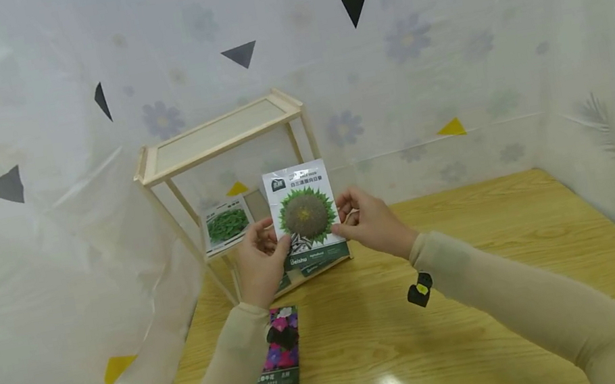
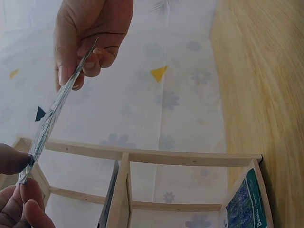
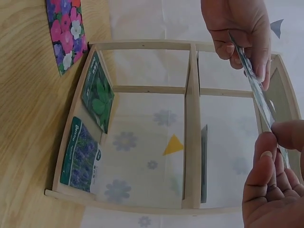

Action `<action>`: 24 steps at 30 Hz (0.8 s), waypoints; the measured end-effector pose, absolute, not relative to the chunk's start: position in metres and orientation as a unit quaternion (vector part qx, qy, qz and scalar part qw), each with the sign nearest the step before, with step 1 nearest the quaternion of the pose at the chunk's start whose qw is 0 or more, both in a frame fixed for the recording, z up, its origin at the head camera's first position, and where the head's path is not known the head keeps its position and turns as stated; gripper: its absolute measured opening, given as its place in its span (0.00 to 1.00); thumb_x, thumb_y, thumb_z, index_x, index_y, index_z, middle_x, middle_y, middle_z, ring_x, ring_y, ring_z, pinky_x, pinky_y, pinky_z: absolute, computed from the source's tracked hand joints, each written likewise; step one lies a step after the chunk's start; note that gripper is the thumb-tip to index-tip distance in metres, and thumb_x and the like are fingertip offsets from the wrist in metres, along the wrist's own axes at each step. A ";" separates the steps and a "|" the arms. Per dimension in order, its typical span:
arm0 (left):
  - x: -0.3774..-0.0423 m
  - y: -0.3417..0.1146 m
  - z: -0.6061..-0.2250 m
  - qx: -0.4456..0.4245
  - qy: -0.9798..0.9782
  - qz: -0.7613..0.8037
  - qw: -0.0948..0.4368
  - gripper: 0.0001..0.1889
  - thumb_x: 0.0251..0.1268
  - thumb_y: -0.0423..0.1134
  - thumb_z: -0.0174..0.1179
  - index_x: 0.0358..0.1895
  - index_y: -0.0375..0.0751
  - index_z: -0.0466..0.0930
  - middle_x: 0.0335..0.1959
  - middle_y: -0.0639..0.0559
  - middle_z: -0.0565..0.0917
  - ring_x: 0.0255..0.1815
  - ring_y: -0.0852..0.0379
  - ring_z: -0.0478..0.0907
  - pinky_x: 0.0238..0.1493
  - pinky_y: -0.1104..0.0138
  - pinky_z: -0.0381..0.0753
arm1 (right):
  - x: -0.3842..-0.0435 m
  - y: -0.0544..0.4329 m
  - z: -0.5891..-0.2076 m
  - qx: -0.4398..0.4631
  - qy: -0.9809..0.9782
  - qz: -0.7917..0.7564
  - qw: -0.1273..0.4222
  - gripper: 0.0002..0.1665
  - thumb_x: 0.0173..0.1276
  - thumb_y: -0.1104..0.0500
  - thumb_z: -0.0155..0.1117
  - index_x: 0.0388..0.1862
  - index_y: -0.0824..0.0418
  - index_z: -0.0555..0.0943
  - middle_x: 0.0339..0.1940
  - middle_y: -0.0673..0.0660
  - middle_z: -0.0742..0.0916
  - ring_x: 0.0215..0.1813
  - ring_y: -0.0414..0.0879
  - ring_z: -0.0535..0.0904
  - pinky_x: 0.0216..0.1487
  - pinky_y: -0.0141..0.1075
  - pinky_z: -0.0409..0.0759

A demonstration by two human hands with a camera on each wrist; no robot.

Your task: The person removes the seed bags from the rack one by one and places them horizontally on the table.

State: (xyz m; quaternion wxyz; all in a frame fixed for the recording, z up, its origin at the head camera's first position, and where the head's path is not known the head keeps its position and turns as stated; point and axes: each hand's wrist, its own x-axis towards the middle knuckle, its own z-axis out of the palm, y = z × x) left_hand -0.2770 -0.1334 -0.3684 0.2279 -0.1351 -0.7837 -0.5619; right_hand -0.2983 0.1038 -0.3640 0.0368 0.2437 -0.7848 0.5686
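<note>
A white seed packet (image 1: 304,209) with a sunflower head and a dark green bottom band is held upright before a small wooden rack (image 1: 224,137). My left hand (image 1: 261,262) pinches its left edge between thumb and fingers. At the opposite edge, my right hand (image 1: 373,221) pinches it the same way. Both wrist views show the packet (image 2: 57,107) nearly edge-on, thin and flat between the two hands. Behind it, a packet with a green plant picture (image 1: 228,224) lies on the rack's middle shelf. The sunflower packet partly covers the rack's lower shelf in the head view.
On the rack's bottom shelf lie a purple-flower packet (image 3: 81,154) and a green-leaf packet (image 3: 98,92). A pink and purple flower packet (image 1: 289,353) lies on the wooden table (image 1: 461,329), partly under my left forearm. Patterned white sheeting (image 1: 444,58) surrounds the table.
</note>
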 end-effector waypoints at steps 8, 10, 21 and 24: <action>-0.275 -0.137 -0.385 -0.121 -0.792 -0.571 0.180 0.25 0.59 0.39 0.68 0.61 0.44 0.76 0.32 0.46 0.80 0.28 0.54 0.75 0.30 0.70 0.75 | -0.294 0.109 -0.377 0.240 -0.781 0.576 0.009 0.40 0.64 0.58 0.69 0.71 0.55 0.62 0.37 0.62 0.79 0.29 0.54 0.81 0.30 0.46 0.80; -0.273 -0.138 -0.389 -0.111 -0.802 -0.566 0.160 0.25 0.60 0.41 0.68 0.62 0.48 0.76 0.32 0.47 0.80 0.29 0.54 0.76 0.30 0.69 0.76 | -0.293 0.111 -0.381 0.239 -0.781 0.577 0.000 0.41 0.63 0.59 0.70 0.72 0.56 0.62 0.38 0.62 0.79 0.28 0.54 0.81 0.30 0.44 0.80; -0.261 -0.138 -0.401 -0.109 -0.808 -0.567 0.118 0.26 0.61 0.39 0.67 0.63 0.45 0.74 0.33 0.46 0.79 0.29 0.53 0.73 0.28 0.69 0.72 | -0.286 0.113 -0.401 0.222 -0.775 0.592 -0.015 0.34 0.65 0.55 0.68 0.68 0.55 0.66 0.42 0.60 0.79 0.27 0.55 0.81 0.30 0.46 0.82; -0.261 -0.139 -0.407 -0.106 -0.812 -0.563 0.108 0.25 0.60 0.39 0.68 0.62 0.46 0.76 0.34 0.48 0.79 0.30 0.54 0.75 0.29 0.69 0.75 | -0.284 0.112 -0.407 0.200 -0.768 0.607 -0.026 0.30 0.66 0.54 0.67 0.64 0.56 0.67 0.39 0.61 0.80 0.28 0.57 0.82 0.31 0.46 0.82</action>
